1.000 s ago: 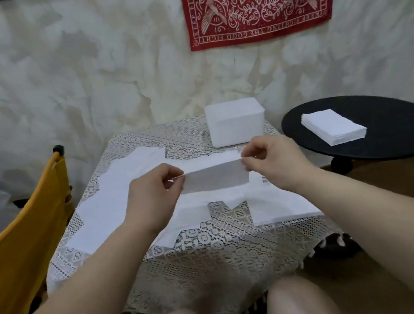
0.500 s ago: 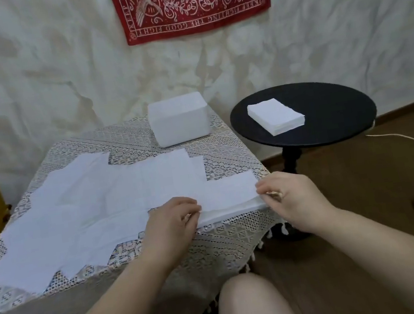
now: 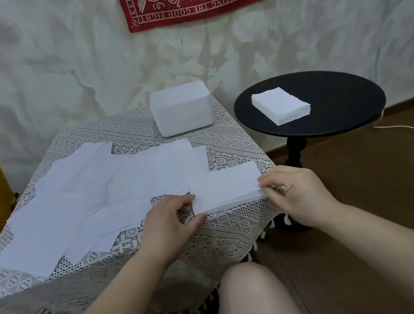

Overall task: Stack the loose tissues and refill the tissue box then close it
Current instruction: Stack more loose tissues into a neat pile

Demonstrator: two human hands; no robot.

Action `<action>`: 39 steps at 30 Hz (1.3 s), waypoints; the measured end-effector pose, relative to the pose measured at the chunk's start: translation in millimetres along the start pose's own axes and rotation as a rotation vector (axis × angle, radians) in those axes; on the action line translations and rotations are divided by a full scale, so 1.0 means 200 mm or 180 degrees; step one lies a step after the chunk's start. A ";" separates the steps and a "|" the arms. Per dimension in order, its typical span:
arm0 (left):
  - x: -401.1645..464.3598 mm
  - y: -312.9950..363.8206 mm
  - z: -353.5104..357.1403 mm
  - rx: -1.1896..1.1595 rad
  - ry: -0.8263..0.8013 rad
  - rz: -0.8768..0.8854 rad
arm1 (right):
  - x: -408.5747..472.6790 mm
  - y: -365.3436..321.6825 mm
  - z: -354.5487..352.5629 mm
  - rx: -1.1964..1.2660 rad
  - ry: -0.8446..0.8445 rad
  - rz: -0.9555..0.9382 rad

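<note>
A lace-covered surface stands before a crumpled pale wall. At its near right corner lies a small stack of tissues. The left hand pinches the stack's left end and the right hand pinches its right end, fingers curled on the edges. The stack's right end lies at the rim of the surface.

Risks, as judged:
- The stack may slide off the rim if either pinch releases unevenly.
- Thin sheets may shear or fan apart if squeezed from one end only.
- The loose tissues spread across the left and middle may shift or lift if the cloth is dragged.

The closed white tissue box sits at the far edge. A second stack rests on the black side table, well apart.
</note>
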State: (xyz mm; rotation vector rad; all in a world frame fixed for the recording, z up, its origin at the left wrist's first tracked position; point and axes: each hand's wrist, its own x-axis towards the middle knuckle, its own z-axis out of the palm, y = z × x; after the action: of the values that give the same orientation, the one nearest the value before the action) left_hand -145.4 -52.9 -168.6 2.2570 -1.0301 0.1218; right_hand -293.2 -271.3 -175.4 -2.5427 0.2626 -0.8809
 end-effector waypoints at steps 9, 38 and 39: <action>0.01 -0.02 0.00 -0.0202 -0.0033 -0.0262 | -0.02 0.03 0.01 0.0024 0.0040 -0.0022; 0.00 -0.02 0.00 -0.0294 -0.0006 -0.0077 | -0.03 0.01 -0.01 -0.0226 -0.0233 0.0360; 0.00 -0.03 0.00 -0.0296 -0.0010 -0.0065 | -0.02 0.02 -0.01 -0.0261 -0.0238 0.0390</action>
State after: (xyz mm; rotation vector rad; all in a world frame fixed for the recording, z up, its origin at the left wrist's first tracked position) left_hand -141.5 -50.2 -170.9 2.1836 -0.9938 0.0606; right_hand -298.6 -273.3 -177.9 -2.5964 0.4346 -0.7415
